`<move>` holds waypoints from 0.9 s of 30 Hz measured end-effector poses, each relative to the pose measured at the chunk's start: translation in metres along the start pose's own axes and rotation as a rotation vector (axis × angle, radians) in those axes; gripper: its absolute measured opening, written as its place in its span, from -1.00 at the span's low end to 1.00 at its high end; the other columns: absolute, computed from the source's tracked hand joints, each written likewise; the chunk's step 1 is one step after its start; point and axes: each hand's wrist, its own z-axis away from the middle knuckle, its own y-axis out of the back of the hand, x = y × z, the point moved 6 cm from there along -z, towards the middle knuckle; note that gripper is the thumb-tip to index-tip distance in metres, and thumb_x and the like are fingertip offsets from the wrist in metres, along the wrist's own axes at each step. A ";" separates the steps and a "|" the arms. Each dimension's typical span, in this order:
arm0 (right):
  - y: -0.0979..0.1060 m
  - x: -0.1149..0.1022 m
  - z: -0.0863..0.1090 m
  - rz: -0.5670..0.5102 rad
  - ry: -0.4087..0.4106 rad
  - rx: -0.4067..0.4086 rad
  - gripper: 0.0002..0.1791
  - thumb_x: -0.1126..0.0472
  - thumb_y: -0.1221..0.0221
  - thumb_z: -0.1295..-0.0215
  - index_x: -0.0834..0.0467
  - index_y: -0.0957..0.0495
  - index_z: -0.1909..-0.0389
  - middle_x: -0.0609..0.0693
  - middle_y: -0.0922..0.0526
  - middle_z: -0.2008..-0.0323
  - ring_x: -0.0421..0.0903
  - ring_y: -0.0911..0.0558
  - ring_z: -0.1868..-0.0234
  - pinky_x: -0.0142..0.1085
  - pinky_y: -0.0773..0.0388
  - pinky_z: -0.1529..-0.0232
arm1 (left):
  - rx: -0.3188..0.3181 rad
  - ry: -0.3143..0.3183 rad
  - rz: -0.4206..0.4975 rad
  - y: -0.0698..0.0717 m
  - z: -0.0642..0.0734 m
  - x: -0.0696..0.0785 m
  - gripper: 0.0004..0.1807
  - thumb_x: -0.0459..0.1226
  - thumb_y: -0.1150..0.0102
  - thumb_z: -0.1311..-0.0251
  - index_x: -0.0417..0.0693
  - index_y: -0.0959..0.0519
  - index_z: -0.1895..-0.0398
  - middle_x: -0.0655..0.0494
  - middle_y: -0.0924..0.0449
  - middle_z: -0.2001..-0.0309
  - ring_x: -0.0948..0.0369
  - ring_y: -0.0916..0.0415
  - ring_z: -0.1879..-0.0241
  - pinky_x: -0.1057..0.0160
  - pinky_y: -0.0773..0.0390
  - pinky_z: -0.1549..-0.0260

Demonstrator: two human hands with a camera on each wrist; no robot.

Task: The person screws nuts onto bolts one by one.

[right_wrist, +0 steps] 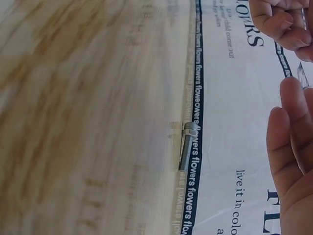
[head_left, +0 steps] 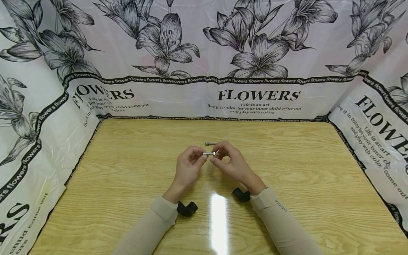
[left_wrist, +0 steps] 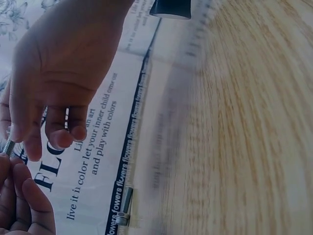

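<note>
Over the middle of the table, the left hand (head_left: 187,169) pinches the head end of a metal bolt (head_left: 208,154), held roughly level. A hex nut (head_left: 214,154) sits on the threads near the bolt's far end. From the other side, the right hand (head_left: 234,164) has its thumb and forefinger at that nut. The left wrist view shows the bolt (left_wrist: 8,146) between both hands' fingertips. A second bolt (head_left: 210,143) lies on the table just behind the hands, partly hidden by the right fingers. In the right wrist view this second bolt (right_wrist: 187,147) shows whole.
The wood-grain table (head_left: 127,170) meets a flower-printed cloth (head_left: 175,99) at its back and sides. One black elbow-shaped piece (head_left: 187,209) shows beside the left cuff, another black piece (head_left: 241,194) beside the right cuff. A bright light reflection crosses the table's front.
</note>
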 end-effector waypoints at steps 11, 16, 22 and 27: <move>-0.002 0.023 -0.002 0.090 0.101 0.021 -0.81 0.45 -0.06 -0.35 0.14 -0.51 0.41 0.03 -0.53 0.37 -0.11 -0.47 0.33 -0.31 -0.46 0.27 | -0.005 -0.023 -0.009 -0.001 0.000 0.001 -0.86 -0.56 -0.13 -0.20 -0.46 -0.50 0.18 -0.26 -0.58 0.30 -0.22 -0.54 0.29 0.28 -0.61 0.29; -0.004 0.041 0.002 0.019 -0.020 0.004 -0.85 0.27 -0.21 -0.30 0.07 -0.49 0.15 -0.07 -0.55 0.22 -0.14 -0.54 0.29 -0.16 -0.53 0.23 | -0.002 -0.021 -0.001 -0.001 0.000 0.001 -0.87 -0.56 -0.13 -0.21 -0.45 -0.50 0.18 -0.28 -0.57 0.29 -0.29 -0.52 0.27 0.29 -0.60 0.27; -0.004 0.035 0.002 0.000 0.022 0.005 -0.83 0.33 -0.22 -0.27 0.12 -0.48 0.17 -0.02 -0.56 0.22 -0.13 -0.54 0.29 -0.22 -0.54 0.21 | -0.004 -0.026 0.002 -0.001 0.000 0.001 -0.87 -0.56 -0.13 -0.20 -0.46 -0.50 0.19 -0.29 -0.56 0.29 -0.31 -0.52 0.27 0.30 -0.59 0.28; -0.001 0.013 -0.001 0.069 0.096 0.014 -0.83 0.45 -0.09 -0.33 0.17 -0.50 0.43 0.06 -0.54 0.33 -0.11 -0.46 0.32 -0.31 -0.46 0.28 | -0.013 -0.035 -0.003 -0.002 0.000 0.003 -0.86 -0.57 -0.13 -0.19 -0.50 -0.49 0.19 -0.31 -0.56 0.28 -0.29 -0.52 0.27 0.32 -0.58 0.30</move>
